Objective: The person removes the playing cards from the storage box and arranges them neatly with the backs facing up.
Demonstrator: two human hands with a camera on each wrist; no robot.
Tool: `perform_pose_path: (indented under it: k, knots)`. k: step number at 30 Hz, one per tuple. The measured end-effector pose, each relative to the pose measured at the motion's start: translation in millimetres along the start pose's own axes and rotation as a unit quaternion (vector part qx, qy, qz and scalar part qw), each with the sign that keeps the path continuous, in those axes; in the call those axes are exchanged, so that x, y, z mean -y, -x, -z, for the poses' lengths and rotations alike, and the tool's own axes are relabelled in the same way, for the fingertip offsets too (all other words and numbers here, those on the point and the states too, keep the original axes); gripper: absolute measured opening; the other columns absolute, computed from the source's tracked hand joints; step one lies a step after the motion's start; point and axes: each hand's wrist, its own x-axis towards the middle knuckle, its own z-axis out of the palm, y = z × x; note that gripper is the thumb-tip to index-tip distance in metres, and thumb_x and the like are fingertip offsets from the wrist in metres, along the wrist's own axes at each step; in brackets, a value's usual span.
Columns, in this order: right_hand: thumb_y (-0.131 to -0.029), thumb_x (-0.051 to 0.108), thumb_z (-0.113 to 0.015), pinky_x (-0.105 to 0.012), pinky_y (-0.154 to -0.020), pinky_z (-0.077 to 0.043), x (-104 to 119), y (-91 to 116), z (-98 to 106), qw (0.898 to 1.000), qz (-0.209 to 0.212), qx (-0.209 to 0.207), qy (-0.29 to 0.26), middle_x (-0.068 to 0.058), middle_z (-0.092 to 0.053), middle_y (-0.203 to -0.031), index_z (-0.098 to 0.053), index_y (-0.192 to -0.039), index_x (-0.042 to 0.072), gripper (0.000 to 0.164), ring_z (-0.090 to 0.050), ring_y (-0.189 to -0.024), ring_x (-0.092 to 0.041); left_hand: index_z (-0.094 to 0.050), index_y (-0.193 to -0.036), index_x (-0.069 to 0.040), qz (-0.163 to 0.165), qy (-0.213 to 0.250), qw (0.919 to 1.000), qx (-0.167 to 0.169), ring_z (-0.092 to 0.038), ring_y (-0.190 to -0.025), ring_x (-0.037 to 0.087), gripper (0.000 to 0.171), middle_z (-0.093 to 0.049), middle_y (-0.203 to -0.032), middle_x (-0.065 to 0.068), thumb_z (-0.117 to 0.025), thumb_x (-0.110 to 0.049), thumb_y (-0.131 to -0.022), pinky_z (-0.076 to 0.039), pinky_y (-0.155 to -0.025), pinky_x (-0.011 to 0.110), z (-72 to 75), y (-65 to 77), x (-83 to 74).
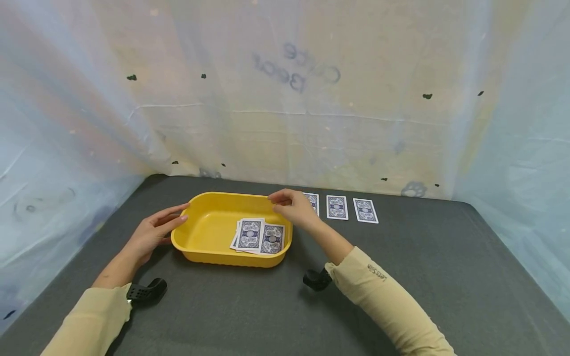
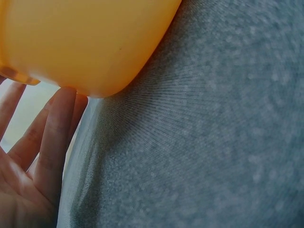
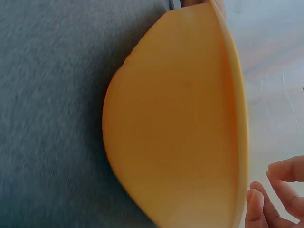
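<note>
L hand (image 1: 157,231) pinches the L end of the yellow tub (image 1: 200,232), thumb lapping the rim, other fingers fairly straight vs the outer wall. R hand (image 1: 297,208) is at the far R part of the rim, fingers loosely bent, thumb & index tips apart w/ nothing seen btwn them; can't tell if any fingertip touches the rim.

Tub is upright on the dark table (image 1: 249,306), L of centre. Its far side is near the back edge, so just a thin strip of tabletop there before the plastic sheet (image 1: 365,128). More room in front, btwn the sleeves (image 1: 387,296), & most on the R, past the row of 3 cards (image 1: 337,207); leftmost of these is partly hidden by R hand. Black wrist cams (image 1: 142,292) sit on the near side, apart from the tub.

Only head view shows the pile of cards (image 1: 249,235) inside; wrist views get just outer walls. L wrist view adds fingertips meeting the wall from outside; R wrist view shows the thumb-index gap plainer.

Tub's smooth, shallow, rounded corners, walls flaring to a lip. Pile lies near R corner, backs up, blue/white, overlapping, exact no. unclear
</note>
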Motion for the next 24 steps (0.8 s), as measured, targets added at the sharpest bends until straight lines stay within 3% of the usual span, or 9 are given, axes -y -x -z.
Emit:
perform_pose_path:
  k: [8,17,24]
  knots:
    - [-0.089,0.009,-0.062,-0.034,-0.089,-0.052,4.4,-1.5,-16.6,1.000,-0.024,0.010,-0.007,-0.014,-0.066,-0.116,-0.065,-0.118,0.001,0.030,-0.061,-0.104,-0.026,-0.038,-0.149,-0.024,-0.003,0.003,1.0000,-0.001,-0.054,-0.094,-0.006,0.068,-0.041,-0.147,0.019,-0.055,-0.056,-0.091,-0.053,-0.088,0.042,-0.3,-0.2,0.8]
    - [-0.087,0.008,-0.065,-0.034,-0.092,-0.050,6.0,-7.3,-38.4,0.998,-0.065,0.011,-0.018,-0.013,-0.066,-0.114,-0.065,-0.117,0.002,0.031,-0.060,-0.106,-0.026,-0.037,-0.149,-0.023,0.002,0.004,1.0000,-0.002,-0.055,-0.110,0.013,0.069,-0.041,-0.148,0.017,-0.055,-0.057,-0.091,-0.052,-0.091,0.045,0.0,-0.4,2.0]
    - [-0.086,0.005,-0.065,-0.037,-0.095,-0.048,5.2,-7.9,-48.7,0.995,-0.089,0.009,-0.050,-0.015,-0.064,-0.114,-0.065,-0.117,0.000,0.031,-0.058,-0.108,-0.027,-0.038,-0.149,-0.024,0.000,0.011,0.9999,0.001,-0.054,-0.097,-0.004,0.069,-0.041,-0.148,0.017,-0.056,-0.056,-0.091,-0.053,-0.089,0.043,0.7,-0.2,1.6]
